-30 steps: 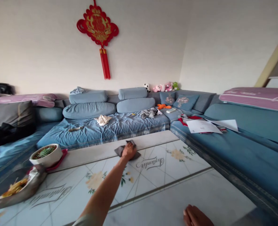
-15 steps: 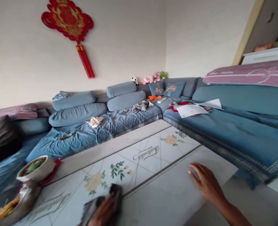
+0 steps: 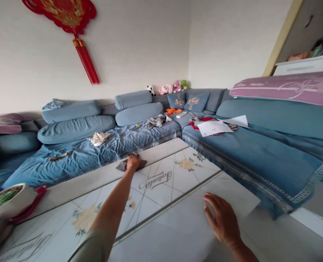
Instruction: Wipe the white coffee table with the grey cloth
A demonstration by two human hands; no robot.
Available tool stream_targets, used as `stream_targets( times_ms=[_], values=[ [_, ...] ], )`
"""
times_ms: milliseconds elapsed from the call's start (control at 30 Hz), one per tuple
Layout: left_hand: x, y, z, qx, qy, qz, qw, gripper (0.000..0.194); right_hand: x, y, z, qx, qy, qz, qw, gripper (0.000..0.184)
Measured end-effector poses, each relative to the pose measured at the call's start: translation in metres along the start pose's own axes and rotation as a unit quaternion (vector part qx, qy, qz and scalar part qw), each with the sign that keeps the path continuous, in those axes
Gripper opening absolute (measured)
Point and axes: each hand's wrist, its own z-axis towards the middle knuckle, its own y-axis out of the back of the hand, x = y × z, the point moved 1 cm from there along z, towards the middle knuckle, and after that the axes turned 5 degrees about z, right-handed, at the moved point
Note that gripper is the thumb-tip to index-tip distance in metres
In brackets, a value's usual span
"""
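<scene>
My left hand [image 3: 133, 162] is stretched far forward, its fingers closed over a dark grey cloth [image 3: 122, 166]. The cloth lies pressed on the far edge strip of a white table [image 3: 199, 185] printed with flowers and lettering, and part of it is hidden under the hand. Over the near right part of the tabletop is my right hand [image 3: 223, 220], holding nothing, with its fingers apart and slightly bent. I cannot tell whether it touches the surface.
At the table's left end, a potted succulent [image 3: 5, 200] in a white pot stands by a pink tray [image 3: 31, 205]. A blue corner sofa [image 3: 259, 156] borders the far and right sides, with papers [image 3: 214, 127] and crumpled clothes [image 3: 157, 121] on it.
My left hand has swept the cloth from the near middle of the table to its far edge. My right hand stays open near the right side. The view has shifted slightly right.
</scene>
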Motion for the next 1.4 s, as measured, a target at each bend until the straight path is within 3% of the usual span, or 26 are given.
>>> stream_targets(
  times_ms=[67,133,233,300,333,400,500,567,600,667,700,767,867,967,1033,1100,1167,1267,1333,1400],
  values=[
    [-0.07,-0.005,0.006,0.021,-0.063,-0.036,0.997,0.043,0.0,0.0,0.001,0.011,0.005,-0.008,1.0,0.027],
    [-0.14,-0.007,-0.011,0.045,-0.129,-0.065,0.988,0.047,0.0,-0.001,0.001,0.007,0.009,-0.023,1.0,0.032],
    [-0.215,-0.009,-0.078,0.067,-0.247,-0.13,0.958,0.056,0.002,-0.006,0.001,-0.02,-0.007,-0.043,0.999,0.046],
    [-0.229,-0.008,-0.144,0.071,-0.336,-0.203,0.917,0.062,0.0,-0.007,0.002,-0.028,-0.03,-0.03,0.999,0.049],
    [-0.223,-0.009,-0.18,0.074,-0.373,-0.238,0.894,0.065,-0.004,-0.007,0.003,-0.028,-0.044,-0.014,0.999,0.048],
    [-0.185,-0.014,-0.25,0.084,-0.414,-0.273,0.864,0.073,-0.018,-0.004,0.005,-0.026,-0.079,0.01,0.996,0.046],
    [-0.078,-0.035,-0.332,0.097,-0.405,-0.248,0.875,0.088,-0.051,0.003,0.007,-0.034,-0.122,-0.047,0.991,0.056],
    [0.009,-0.051,-0.353,0.072,-0.331,-0.201,0.919,0.087,-0.072,0.006,0.006,-0.037,-0.136,-0.121,0.983,0.064],
    [0.05,-0.055,-0.35,0.049,-0.251,-0.171,0.951,0.08,-0.08,0.007,0.005,-0.033,-0.139,-0.15,0.978,0.065],
    [0.112,-0.056,-0.317,0.007,-0.088,-0.113,0.99,0.066,-0.088,0.005,0.0,-0.021,-0.145,-0.185,0.972,0.063],
    [0.13,-0.052,-0.288,-0.002,-0.019,-0.088,0.996,0.062,-0.089,0.004,-0.002,-0.016,-0.145,-0.193,0.97,0.061],
    [0.137,-0.041,-0.213,0.003,0.068,-0.051,0.996,0.059,-0.087,0.003,-0.005,-0.012,-0.145,-0.204,0.968,0.059],
    [0.097,-0.029,-0.082,0.018,0.106,-0.031,0.994,0.051,-0.082,0.004,-0.006,-0.005,-0.136,-0.209,0.968,0.056],
    [0.024,-0.033,0.031,0.025,0.085,-0.049,0.995,0.045,-0.081,0.006,-0.005,0.005,-0.132,-0.212,0.968,0.053],
    [-0.04,-0.041,0.082,0.029,0.044,-0.071,0.996,0.044,-0.082,0.006,-0.006,0.006,-0.139,-0.215,0.967,0.052],
    [-0.114,-0.048,0.108,0.032,-0.022,-0.101,0.994,0.045,-0.083,0.005,-0.006,0.007,-0.144,-0.216,0.966,0.052],
    [-0.192,-0.051,0.106,0.034,-0.104,-0.134,0.985,0.046,-0.085,0.002,-0.007,0.014,-0.146,-0.214,0.966,0.053],
    [-0.288,-0.043,0.055,0.038,-0.236,-0.179,0.954,0.051,-0.087,-0.002,-0.007,0.017,-0.164,-0.205,0.965,0.057],
    [-0.32,-0.033,-0.004,0.043,-0.318,-0.2,0.926,0.054,-0.088,-0.004,-0.007,0.012,-0.18,-0.2,0.963,0.061],
    [-0.317,-0.023,-0.074,0.053,-0.394,-0.227,0.889,0.058,-0.089,-0.004,-0.006,0.011,-0.188,-0.2,0.962,0.062]
  ],
)
